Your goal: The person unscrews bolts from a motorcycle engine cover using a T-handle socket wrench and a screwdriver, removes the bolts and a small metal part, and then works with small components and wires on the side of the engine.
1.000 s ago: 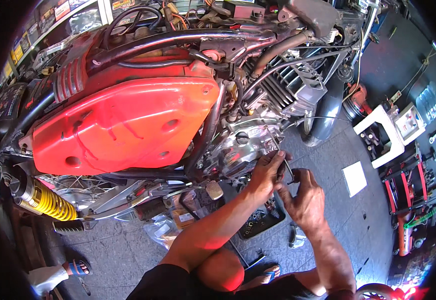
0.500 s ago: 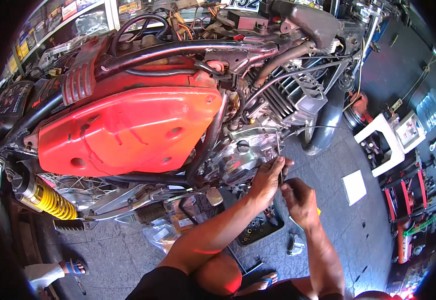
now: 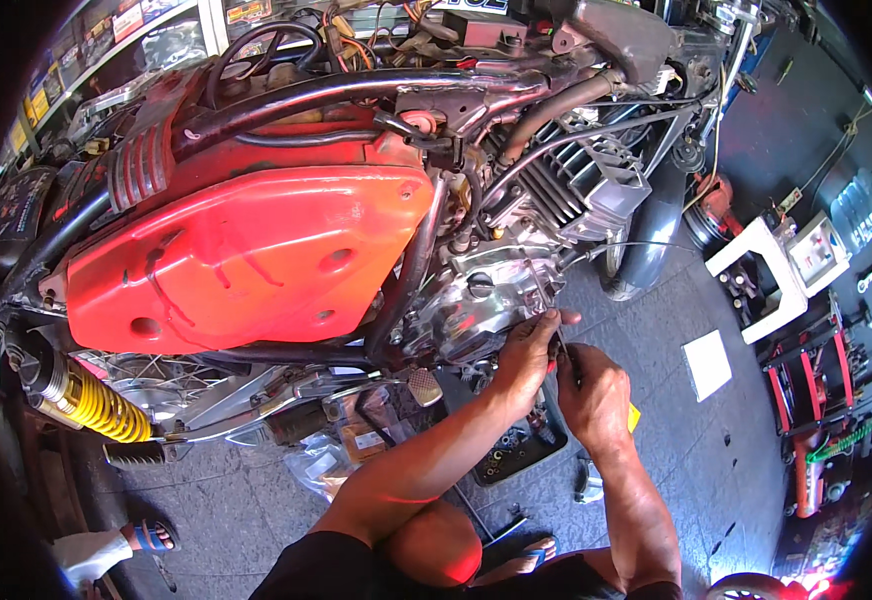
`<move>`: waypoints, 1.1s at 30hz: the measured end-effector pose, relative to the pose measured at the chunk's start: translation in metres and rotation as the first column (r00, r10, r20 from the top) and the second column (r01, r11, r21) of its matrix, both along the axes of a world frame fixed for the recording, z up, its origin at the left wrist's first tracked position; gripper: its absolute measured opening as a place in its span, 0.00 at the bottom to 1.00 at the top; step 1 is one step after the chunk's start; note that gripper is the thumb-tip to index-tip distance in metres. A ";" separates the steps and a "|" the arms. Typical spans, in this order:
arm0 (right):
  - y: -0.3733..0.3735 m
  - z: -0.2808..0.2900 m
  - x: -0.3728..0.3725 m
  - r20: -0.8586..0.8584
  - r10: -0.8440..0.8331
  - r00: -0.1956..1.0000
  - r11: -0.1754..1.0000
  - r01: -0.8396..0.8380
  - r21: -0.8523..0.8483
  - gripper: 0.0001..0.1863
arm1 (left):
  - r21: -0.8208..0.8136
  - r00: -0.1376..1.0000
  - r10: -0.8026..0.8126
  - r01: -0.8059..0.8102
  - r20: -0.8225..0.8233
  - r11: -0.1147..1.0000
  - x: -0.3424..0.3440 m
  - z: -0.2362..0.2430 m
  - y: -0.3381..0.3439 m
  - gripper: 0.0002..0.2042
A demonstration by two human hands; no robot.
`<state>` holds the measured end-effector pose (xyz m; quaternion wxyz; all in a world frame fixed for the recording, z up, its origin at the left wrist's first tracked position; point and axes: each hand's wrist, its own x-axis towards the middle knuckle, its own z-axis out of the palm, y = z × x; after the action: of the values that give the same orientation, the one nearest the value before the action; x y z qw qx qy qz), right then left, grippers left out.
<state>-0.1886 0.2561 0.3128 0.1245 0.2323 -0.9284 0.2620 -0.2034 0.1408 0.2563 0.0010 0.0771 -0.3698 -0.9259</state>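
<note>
Thin metal rod (image 3: 559,340) sits between the two hands, by the low front edge of the shiny engine cover (image 3: 486,290). The left hand (image 3: 528,362) pinches it near the cover with thumb and finger, maybe so the tip does not wobble. The right hand (image 3: 594,392) is curled at the near end, perhaps to guide it, but I cannot tell if it pinches. The dark tray (image 3: 528,464) lies below, likely placed to be close for little parts. The foot pedal (image 3: 426,387) is left of the left hand, so that side looks tight. On the right, bare floor (image 3: 656,440) gives the right elbow lots of room, out toward the white paper (image 3: 706,365).
</note>
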 end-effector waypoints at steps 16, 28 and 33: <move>-0.024 0.020 -0.029 -0.340 0.207 0.917 0.853 0.001 0.522 0.13 | -0.759 0.800 0.227 -0.599 -0.555 0.254 0.019 0.016 -0.030 0.06; -0.014 -0.017 -0.051 0.565 0.747 0.349 0.199 0.694 -0.692 0.05 | -0.546 0.702 -0.479 -0.712 -0.527 -0.442 -0.011 0.038 -0.068 0.15; -0.012 -0.010 -0.002 0.134 -0.121 0.984 0.870 0.170 -0.463 0.13 | -0.499 0.731 -0.489 -0.683 -0.476 -0.534 -0.009 0.039 -0.068 0.15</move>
<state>-0.1905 0.2442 0.3031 0.1500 0.1107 -0.8563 0.4816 -0.2119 0.0725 0.2952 0.3227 -0.2360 -0.9163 -0.0244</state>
